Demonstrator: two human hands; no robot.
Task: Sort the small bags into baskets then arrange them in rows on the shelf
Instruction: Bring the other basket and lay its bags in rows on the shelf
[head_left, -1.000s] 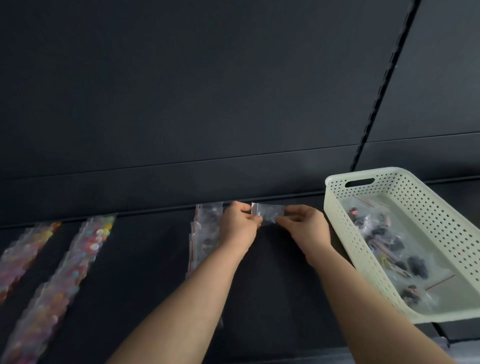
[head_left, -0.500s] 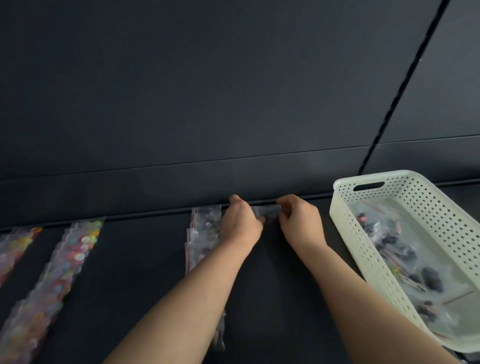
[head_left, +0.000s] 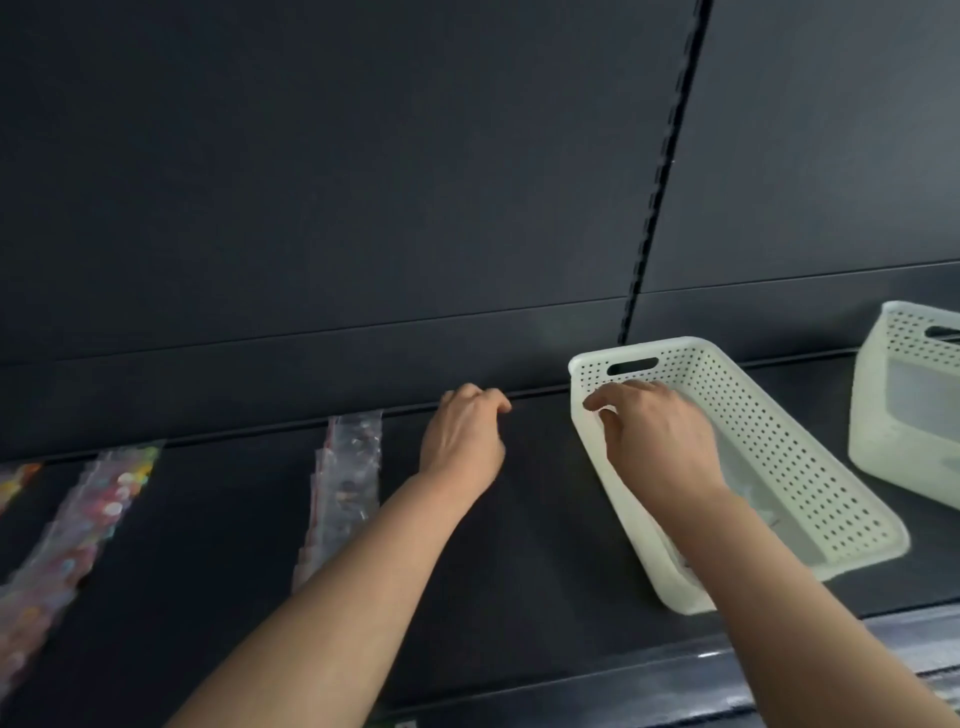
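My left hand (head_left: 462, 441) rests at the back of the dark shelf (head_left: 540, 525), fingers curled down against the rear wall; no bag shows under it. My right hand (head_left: 654, 441) is inside the white perforated basket (head_left: 753, 395), its loosely bent fingers over the left end. Hazy clear bags (head_left: 748, 473) lie on the basket floor, mostly hidden by my right hand. Just left of my left hand, a row of clear small bags (head_left: 348, 467) runs from the back of the shelf toward the front.
Two rows of bags with colourful contents, a longer row (head_left: 98, 514) and a row at the frame edge (head_left: 15, 483), lie on the shelf at the left. A second white basket (head_left: 904, 415) stands at the far right. The shelf's front lip (head_left: 675, 670) runs below.
Both hands pinched one small bag at the shelf back. My right hand has let go and moved right into the basket. My left hand stays at the back. The view has shifted right.
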